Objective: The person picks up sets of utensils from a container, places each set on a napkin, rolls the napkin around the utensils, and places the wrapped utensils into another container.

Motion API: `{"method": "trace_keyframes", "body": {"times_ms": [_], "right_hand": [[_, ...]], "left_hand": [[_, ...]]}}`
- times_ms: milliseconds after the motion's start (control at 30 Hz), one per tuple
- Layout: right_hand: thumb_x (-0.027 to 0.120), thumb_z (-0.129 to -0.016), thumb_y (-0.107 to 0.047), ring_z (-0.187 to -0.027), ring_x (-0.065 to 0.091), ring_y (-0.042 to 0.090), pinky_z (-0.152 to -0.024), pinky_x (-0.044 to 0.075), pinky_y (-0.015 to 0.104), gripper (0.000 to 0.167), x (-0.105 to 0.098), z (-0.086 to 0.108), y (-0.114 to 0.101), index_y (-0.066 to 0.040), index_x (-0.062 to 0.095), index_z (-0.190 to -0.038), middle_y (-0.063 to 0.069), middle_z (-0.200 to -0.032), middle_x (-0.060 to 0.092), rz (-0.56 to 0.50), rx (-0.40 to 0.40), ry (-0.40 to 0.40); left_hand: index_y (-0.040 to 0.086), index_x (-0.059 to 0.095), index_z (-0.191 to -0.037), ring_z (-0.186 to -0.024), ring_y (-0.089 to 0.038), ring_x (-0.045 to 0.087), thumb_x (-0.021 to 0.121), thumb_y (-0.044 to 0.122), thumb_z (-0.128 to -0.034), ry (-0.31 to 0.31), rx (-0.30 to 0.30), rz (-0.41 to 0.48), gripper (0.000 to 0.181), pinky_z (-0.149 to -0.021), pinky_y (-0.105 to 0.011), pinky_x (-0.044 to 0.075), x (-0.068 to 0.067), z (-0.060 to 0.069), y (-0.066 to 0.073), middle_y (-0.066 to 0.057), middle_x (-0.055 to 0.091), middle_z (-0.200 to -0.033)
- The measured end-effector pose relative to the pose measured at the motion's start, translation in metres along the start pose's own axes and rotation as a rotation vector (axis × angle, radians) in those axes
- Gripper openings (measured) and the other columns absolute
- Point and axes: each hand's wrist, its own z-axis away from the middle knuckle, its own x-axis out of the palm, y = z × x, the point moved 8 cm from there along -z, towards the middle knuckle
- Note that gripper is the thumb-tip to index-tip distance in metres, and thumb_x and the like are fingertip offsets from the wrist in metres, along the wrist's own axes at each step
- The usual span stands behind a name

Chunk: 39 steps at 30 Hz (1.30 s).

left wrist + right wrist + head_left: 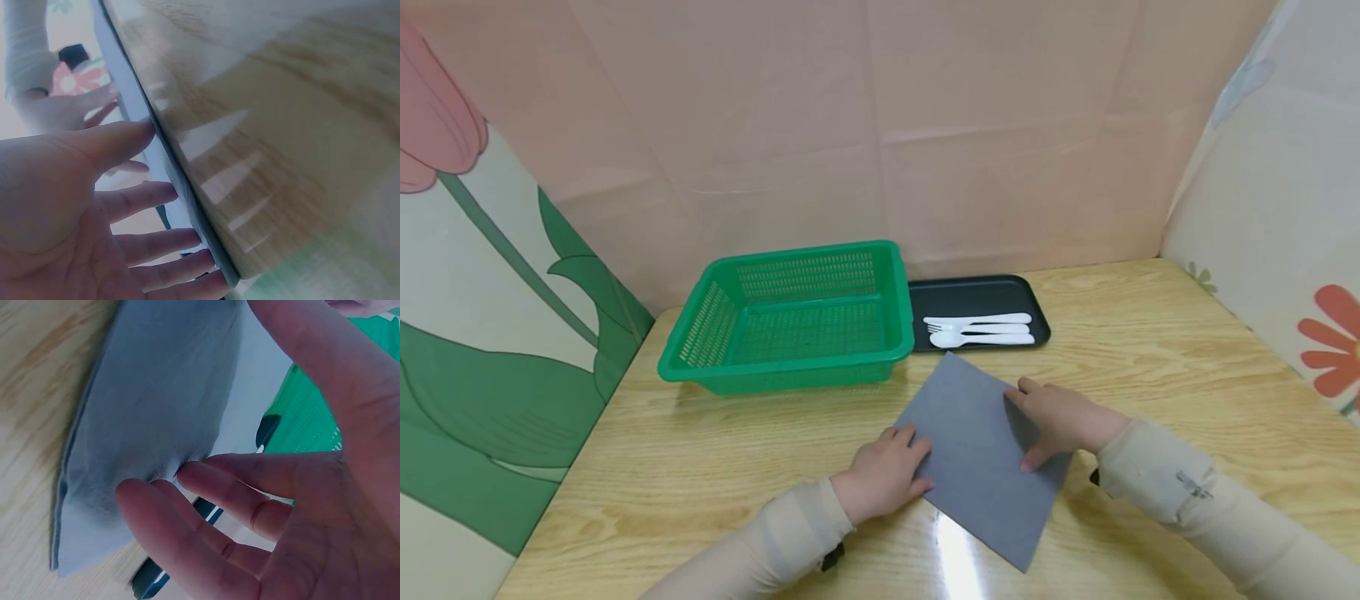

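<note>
A grey folded cloth lies slantwise on the table in the head view. At its left edge is my left hand, its fingertips and thumb touching the cloth. In the left wrist view the fingers are nearly straight along the dark cloth edge. My right hand is at the upper right side, thumb and fingers spread apart and touching the cloth. Up close in the right wrist view, the fingertips press small dents into the cloth, whose layers show at one edge.
A green plastic basket stands at the back left of the wooden table. Beside it lies a black tray bearing a white knife, fork and spoon. A pink sheet hangs behind.
</note>
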Motion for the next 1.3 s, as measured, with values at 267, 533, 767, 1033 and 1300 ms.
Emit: {"method": "trace_keyframes", "body": {"times_ms": [267,533,767,1033,1300], "right_hand": [[0.084,-0.053,-0.053,-0.092,0.059,0.031,-0.082,0.049,0.048,0.103,0.0018,-0.0006,0.0023,0.010,0.048,-0.127,0.018,-0.110,0.053,0.000,0.029,-0.040],[0.083,-0.054,-0.054,-0.097,0.058,0.034,-0.085,0.049,0.050,0.103,0.0032,-0.0005,0.0028,0.010,0.048,-0.126,0.022,-0.114,0.052,0.004,0.048,-0.058],[0.084,-0.053,-0.055,-0.090,0.057,0.029,-0.079,0.050,0.047,0.102,0.0030,0.0008,0.0028,0.010,0.049,-0.125,0.017,-0.107,0.052,-0.002,0.056,-0.055],[0.083,-0.053,-0.055,-0.091,0.058,0.027,-0.081,0.050,0.047,0.102,0.0050,-0.0007,0.0035,0.010,0.050,-0.124,0.016,-0.107,0.052,0.000,0.069,-0.068],[0.083,-0.051,-0.056,-0.087,0.056,0.028,-0.076,0.050,0.046,0.101,0.0044,0.0020,0.0036,0.009,0.051,-0.122,0.016,-0.103,0.051,-0.010,0.061,-0.049]], "left_hand": [[0.017,0.056,-0.118,-0.117,-0.026,0.054,0.061,0.043,-0.0876,-0.008,-0.004,0.031,0.041,-0.076,-0.036,0.055,-0.0015,0.0007,-0.0018,-0.011,0.054,-0.130],[0.017,0.055,-0.122,-0.120,-0.027,0.053,0.059,0.042,-0.0890,-0.034,-0.004,0.049,0.042,-0.079,-0.037,0.055,0.0010,-0.0005,-0.0030,-0.011,0.052,-0.132],[0.017,0.054,-0.124,-0.123,-0.028,0.051,0.059,0.041,-0.0897,-0.045,0.003,0.078,0.042,-0.086,-0.037,0.053,0.0019,-0.0016,-0.0046,-0.012,0.050,-0.135],[0.017,0.054,-0.124,-0.123,-0.027,0.051,0.058,0.041,-0.0904,-0.033,0.011,0.068,0.042,-0.086,-0.037,0.053,0.0031,-0.0024,-0.0060,-0.012,0.050,-0.134],[0.015,0.054,-0.123,-0.124,-0.027,0.051,0.058,0.041,-0.0902,-0.027,0.012,0.074,0.042,-0.087,-0.037,0.053,0.0031,-0.0016,-0.0069,-0.013,0.050,-0.135]]}}
